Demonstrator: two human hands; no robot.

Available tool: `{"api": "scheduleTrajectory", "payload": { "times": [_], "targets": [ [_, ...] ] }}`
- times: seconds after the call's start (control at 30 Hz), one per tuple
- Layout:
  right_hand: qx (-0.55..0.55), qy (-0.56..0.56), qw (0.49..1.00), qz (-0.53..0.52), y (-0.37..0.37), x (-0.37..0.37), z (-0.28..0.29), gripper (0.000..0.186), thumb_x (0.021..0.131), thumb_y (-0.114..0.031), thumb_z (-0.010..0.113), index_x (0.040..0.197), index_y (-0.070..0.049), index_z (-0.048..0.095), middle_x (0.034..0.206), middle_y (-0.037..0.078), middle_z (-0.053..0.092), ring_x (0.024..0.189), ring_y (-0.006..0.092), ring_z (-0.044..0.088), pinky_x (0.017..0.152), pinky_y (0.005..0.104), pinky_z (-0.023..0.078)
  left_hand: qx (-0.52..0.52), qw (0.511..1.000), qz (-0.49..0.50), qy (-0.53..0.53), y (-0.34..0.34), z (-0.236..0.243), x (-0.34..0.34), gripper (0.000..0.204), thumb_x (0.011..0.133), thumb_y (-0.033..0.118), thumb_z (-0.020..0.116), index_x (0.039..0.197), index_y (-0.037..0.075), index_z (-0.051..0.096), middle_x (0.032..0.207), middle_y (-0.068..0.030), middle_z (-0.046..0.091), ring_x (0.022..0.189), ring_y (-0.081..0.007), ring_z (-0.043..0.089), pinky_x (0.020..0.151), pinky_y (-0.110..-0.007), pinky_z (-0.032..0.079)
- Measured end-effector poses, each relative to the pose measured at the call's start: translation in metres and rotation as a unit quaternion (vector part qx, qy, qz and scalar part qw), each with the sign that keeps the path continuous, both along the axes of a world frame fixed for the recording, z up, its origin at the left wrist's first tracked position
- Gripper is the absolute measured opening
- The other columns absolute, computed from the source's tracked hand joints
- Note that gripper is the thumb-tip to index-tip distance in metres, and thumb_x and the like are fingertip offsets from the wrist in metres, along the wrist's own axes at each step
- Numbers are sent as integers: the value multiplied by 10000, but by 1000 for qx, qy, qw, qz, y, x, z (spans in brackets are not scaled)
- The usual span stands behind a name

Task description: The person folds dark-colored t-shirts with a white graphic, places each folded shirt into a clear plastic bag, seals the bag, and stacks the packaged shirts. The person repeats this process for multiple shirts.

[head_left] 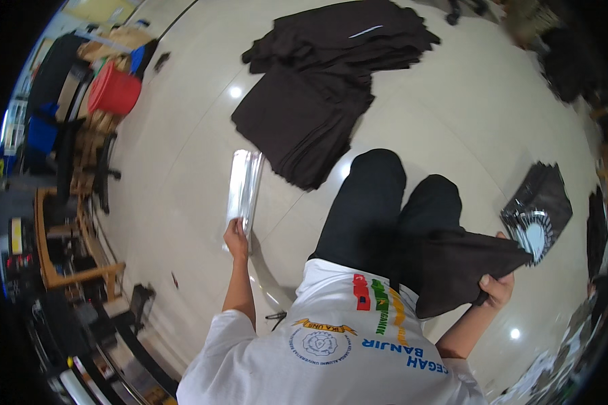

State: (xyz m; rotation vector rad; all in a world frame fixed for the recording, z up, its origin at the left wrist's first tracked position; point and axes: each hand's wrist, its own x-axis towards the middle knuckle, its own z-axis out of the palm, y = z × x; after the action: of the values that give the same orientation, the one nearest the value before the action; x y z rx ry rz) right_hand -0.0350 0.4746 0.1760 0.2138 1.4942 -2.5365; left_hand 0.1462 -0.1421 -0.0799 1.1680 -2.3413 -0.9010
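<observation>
At the left, a stack of clear, shiny plastic sleeves [245, 179] lies on the floor. My left hand [236, 237] is at its near end, with the fingers closed on the plastic; how many sleeves they grip is too small to tell. A folded dark brown cloth [452, 266] rests over my right thigh. My right hand [498, 289] holds its right end, thumb on top and fingers beneath. Just beyond that end, a fanned pile of dark pieces in clear plastic [550, 196] lies on the floor, with pale shiny edges toward me.
Ahead are a stack of folded dark brown cloths [304, 121] and a larger heap of the same cloth [338, 34]. A red bucket [115, 91], a wooden frame [47, 236] and office chair parts stand along the left. Clear plastic [554, 364] lies at the lower right.
</observation>
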Motion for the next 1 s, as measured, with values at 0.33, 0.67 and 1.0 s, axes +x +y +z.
{"api": "scheduleTrajectory", "payload": {
  "times": [0.33, 0.67, 1.0],
  "targets": [
    [-52, 26, 997, 45, -12, -13, 3, 955, 712, 35, 817, 1560, 90, 382, 1425, 271, 591, 1319, 413, 596, 1182, 529, 413, -31, 991, -103, -83, 5, 7, 7, 380, 1026, 310, 673, 1228, -10, 711, 1296, -218, 678, 1264, -377, 600, 1062, -489, 478],
    [-30, 34, 997, 69, -13, -11, 2, 940, 718, 24, 837, 1548, 90, 399, 1430, 264, 589, 1323, 398, 595, 1188, 524, 401, -87, 964, 84, -236, -13, -28, 8, 539, 865, 264, 836, 1305, 52, 607, 1275, -196, 608, 1224, -411, 573, 1034, -534, 473],
    [-26, 27, 996, 78, -21, -13, 4, 929, 699, 33, 854, 1524, 93, 430, 1400, 252, 614, 1307, 386, 607, 1182, 512, 409, 73, 976, 81, -188, -46, -42, 24, 417, 897, 312, 818, 1115, -8, 664, 1111, -210, 692, 1024, -386, 684, 891, -475, 526]
  ]
}}
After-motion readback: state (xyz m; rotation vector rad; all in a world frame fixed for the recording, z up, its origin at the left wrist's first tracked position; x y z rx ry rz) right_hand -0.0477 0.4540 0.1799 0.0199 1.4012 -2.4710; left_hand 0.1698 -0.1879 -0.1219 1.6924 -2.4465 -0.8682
